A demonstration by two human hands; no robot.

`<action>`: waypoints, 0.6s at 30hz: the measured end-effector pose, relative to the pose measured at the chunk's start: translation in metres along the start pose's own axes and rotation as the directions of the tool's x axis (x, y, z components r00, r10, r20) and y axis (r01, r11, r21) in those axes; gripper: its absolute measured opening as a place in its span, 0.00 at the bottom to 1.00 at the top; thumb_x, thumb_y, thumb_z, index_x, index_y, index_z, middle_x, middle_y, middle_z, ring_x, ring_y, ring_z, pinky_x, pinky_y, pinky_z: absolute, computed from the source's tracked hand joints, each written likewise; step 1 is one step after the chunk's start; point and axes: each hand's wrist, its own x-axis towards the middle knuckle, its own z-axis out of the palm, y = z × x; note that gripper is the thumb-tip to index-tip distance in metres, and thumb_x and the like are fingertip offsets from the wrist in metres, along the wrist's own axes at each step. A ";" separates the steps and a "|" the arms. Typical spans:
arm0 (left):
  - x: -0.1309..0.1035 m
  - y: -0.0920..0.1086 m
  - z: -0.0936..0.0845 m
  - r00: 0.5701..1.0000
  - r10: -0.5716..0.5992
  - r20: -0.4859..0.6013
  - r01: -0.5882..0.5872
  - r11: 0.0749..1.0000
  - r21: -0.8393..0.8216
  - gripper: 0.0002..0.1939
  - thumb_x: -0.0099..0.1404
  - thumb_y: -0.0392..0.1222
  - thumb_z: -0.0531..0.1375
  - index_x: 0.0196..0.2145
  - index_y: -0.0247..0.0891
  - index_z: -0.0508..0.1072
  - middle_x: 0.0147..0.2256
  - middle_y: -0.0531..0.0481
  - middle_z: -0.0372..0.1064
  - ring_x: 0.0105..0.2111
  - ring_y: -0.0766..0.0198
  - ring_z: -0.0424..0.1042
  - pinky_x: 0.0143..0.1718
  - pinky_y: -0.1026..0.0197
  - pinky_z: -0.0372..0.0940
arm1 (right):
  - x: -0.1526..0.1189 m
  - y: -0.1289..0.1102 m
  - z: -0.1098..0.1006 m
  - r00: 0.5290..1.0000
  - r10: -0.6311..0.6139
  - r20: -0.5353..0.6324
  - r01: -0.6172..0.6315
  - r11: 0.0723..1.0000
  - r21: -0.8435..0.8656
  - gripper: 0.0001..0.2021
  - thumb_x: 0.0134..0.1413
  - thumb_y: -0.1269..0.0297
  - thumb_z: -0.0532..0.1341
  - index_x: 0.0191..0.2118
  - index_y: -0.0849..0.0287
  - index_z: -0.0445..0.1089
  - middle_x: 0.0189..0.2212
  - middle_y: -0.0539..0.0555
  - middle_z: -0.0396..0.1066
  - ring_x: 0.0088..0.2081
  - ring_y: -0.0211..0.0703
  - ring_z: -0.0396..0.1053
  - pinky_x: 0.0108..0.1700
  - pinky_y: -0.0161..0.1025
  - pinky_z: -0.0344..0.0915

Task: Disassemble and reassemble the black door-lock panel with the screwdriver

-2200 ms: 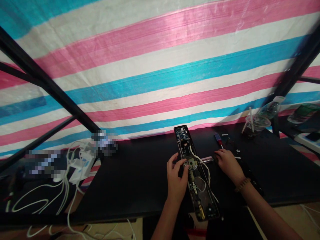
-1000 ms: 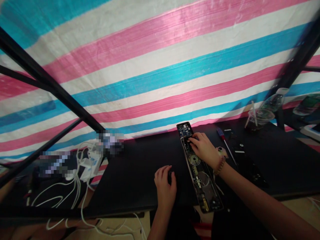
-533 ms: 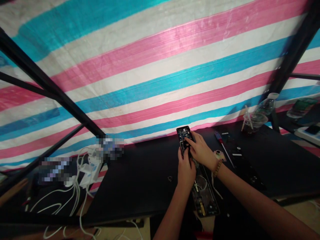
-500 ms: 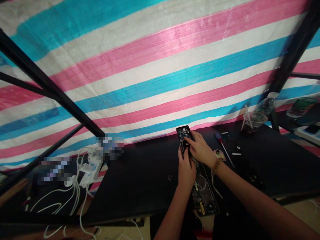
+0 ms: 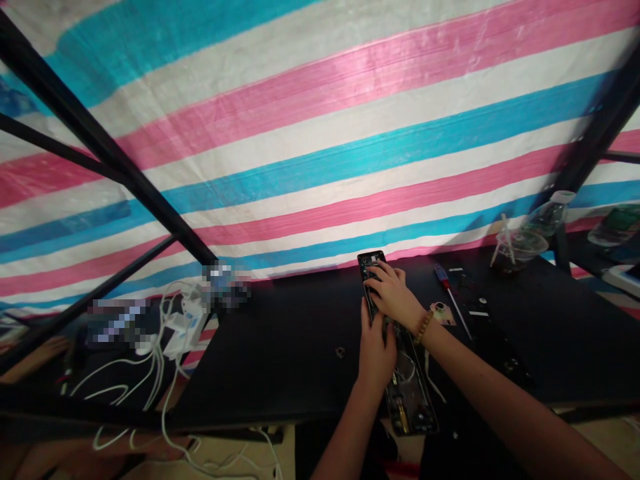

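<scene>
A long, narrow black electronic device [image 5: 407, 383] has its inside exposed, with a circuit board near its far end and wires and a brass-coloured part near its close end. My left hand [image 5: 376, 353] grips it by the sides around its middle. Over the far part lies my right hand [image 5: 395, 293], its fingers bent across the board and gripping there; what is under the fingertips is hidden. To the right of the device rest a screwdriver [image 5: 453, 300] with a blue and red handle and a small pale piece with a round dark part [image 5: 441, 312].
A long black cover panel [image 5: 495, 340] lies to the right on the black table [image 5: 285, 347]. A plastic cup with straws [image 5: 517, 250] and a clear bottle [image 5: 550, 217] stand at the back right. White cables [image 5: 160, 353] hang at the left, near another person's arm [image 5: 37, 357].
My right hand has shifted from pointing a finger at the board to laying several fingers across its far end. My left hand still grips the device. The camera view has turned slightly.
</scene>
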 end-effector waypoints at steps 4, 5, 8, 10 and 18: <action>0.000 -0.003 0.000 1.000 -0.030 -0.010 0.030 1.000 -0.010 0.21 0.71 0.36 0.53 0.59 0.40 0.68 0.72 0.40 0.41 0.71 0.52 0.46 0.68 0.49 0.52 | 0.001 0.004 0.004 0.999 -0.034 0.039 0.031 0.997 0.068 0.11 0.59 0.75 0.58 0.39 0.58 0.77 0.51 0.59 0.76 0.60 0.56 0.63 0.57 0.55 0.52; -0.001 -0.004 0.000 0.999 -0.037 -0.017 0.037 0.999 -0.015 0.21 0.70 0.35 0.53 0.59 0.39 0.68 0.72 0.40 0.42 0.71 0.53 0.46 0.68 0.49 0.51 | 0.001 0.004 0.004 0.998 -0.038 0.041 0.035 0.997 0.075 0.10 0.60 0.75 0.58 0.38 0.57 0.77 0.50 0.59 0.76 0.59 0.55 0.64 0.57 0.54 0.52; -0.005 -0.007 0.002 0.998 -0.046 -0.045 0.044 0.998 -0.041 0.20 0.70 0.36 0.54 0.59 0.40 0.68 0.71 0.39 0.46 0.71 0.53 0.46 0.68 0.49 0.51 | 0.002 0.004 0.002 0.999 -0.029 0.035 0.027 0.997 0.075 0.10 0.60 0.74 0.58 0.38 0.57 0.77 0.50 0.58 0.75 0.56 0.53 0.67 0.55 0.52 0.53; -0.012 -0.009 0.003 0.997 -0.045 -0.064 0.041 0.997 -0.066 0.21 0.70 0.37 0.54 0.59 0.40 0.66 0.70 0.39 0.49 0.70 0.53 0.48 0.68 0.48 0.51 | 0.003 0.002 0.000 1.000 -0.006 0.027 0.005 0.999 0.050 0.09 0.61 0.72 0.58 0.42 0.57 0.76 0.49 0.58 0.75 0.54 0.53 0.67 0.54 0.51 0.54; -0.045 -0.014 0.008 0.979 -0.190 -0.072 0.157 0.934 -0.320 0.31 0.69 0.39 0.57 0.67 0.39 0.54 0.68 0.38 0.53 0.68 0.54 0.54 0.69 0.49 0.51 | 0.004 -0.010 -0.002 0.998 0.051 0.026 -0.048 0.995 -0.092 0.10 0.66 0.68 0.57 0.42 0.58 0.76 0.44 0.58 0.76 0.49 0.52 0.67 0.53 0.48 0.54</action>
